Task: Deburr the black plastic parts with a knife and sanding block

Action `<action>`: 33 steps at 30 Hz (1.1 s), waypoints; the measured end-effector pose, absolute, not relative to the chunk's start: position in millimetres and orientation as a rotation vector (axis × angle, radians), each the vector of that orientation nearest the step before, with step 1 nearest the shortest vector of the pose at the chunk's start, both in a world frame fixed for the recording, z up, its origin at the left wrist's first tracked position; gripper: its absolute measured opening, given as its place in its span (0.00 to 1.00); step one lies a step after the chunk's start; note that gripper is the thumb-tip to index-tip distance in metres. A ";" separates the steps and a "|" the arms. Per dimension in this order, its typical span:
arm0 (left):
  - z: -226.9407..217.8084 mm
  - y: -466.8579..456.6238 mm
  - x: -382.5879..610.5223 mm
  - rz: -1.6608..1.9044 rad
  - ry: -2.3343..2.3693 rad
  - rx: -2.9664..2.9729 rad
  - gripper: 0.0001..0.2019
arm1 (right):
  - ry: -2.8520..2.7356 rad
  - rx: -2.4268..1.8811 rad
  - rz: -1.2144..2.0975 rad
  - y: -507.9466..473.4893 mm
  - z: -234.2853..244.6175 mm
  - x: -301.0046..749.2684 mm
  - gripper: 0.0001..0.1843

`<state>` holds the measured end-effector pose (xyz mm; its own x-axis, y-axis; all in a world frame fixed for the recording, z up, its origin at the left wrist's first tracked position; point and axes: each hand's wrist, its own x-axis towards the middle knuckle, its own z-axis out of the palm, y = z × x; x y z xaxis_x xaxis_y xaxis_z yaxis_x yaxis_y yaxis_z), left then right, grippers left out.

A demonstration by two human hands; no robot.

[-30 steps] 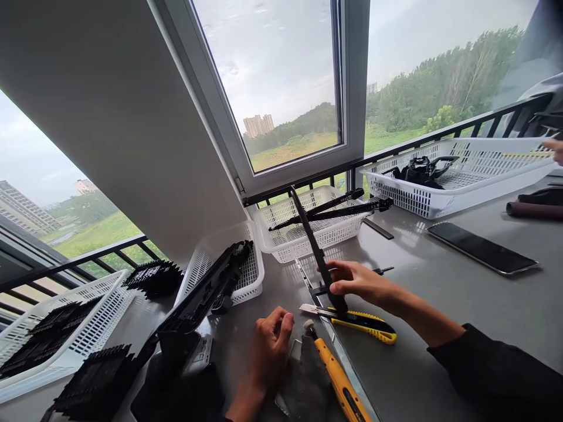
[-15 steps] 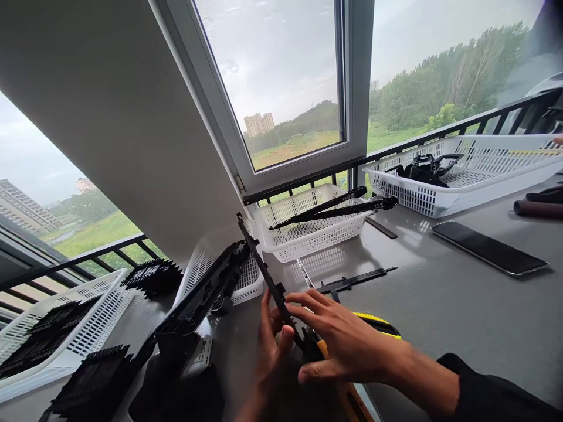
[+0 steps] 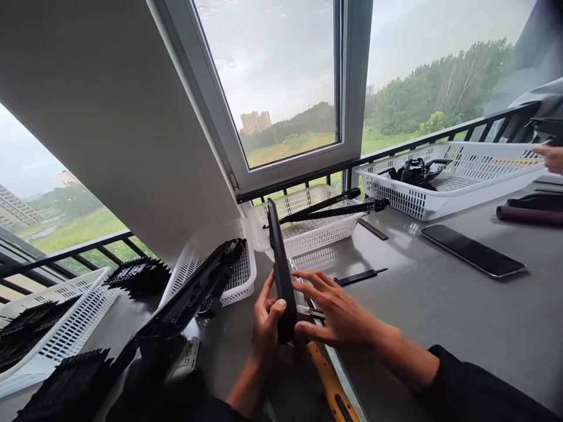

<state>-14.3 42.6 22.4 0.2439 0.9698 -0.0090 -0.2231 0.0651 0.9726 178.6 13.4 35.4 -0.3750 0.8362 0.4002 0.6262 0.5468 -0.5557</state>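
My left hand (image 3: 266, 319) is closed around the lower part of a long black plastic part (image 3: 284, 287), which stands tilted with its narrow tip up. Beside it my right hand (image 3: 336, 310) has its fingers stretched out, their tips at the part's right edge and the thumb apart below. A small silver metal piece (image 3: 310, 312) shows between the part and my right palm; I cannot tell whether the hand touches it. Below lie an orange-handled tool (image 3: 329, 381) and a long silver strip (image 3: 347, 384). A black caliper-like tool (image 3: 360, 276) lies beyond my right hand.
White baskets hold long black parts: a middle one (image 3: 316, 240), a left one (image 3: 246, 287) and a far-left one (image 3: 83, 322). Another basket (image 3: 422, 205) stands right. A phone-like slab (image 3: 475, 249) lies on the grey table (image 3: 440, 316). Another person's hand (image 3: 552, 157) shows at right.
The black part has turned over, from its ribbed edge to a smooth, broader face, and stands more upright. My right hand still lies alongside it; the view has shifted slightly.
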 end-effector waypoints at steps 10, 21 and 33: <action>22.7 51.9 -20.0 0.976 0.637 0.715 0.20 | -2.058 -1.613 0.317 33.0 32.2 233.2 0.19; 19.7 49.6 -23.3 0.976 0.522 0.651 0.22 | -2.040 -1.823 0.387 44.0 8.8 258.0 0.07; 30.9 52.7 -19.9 1.039 0.576 0.528 0.20 | -1.796 -1.723 0.430 36.7 28.0 235.8 0.09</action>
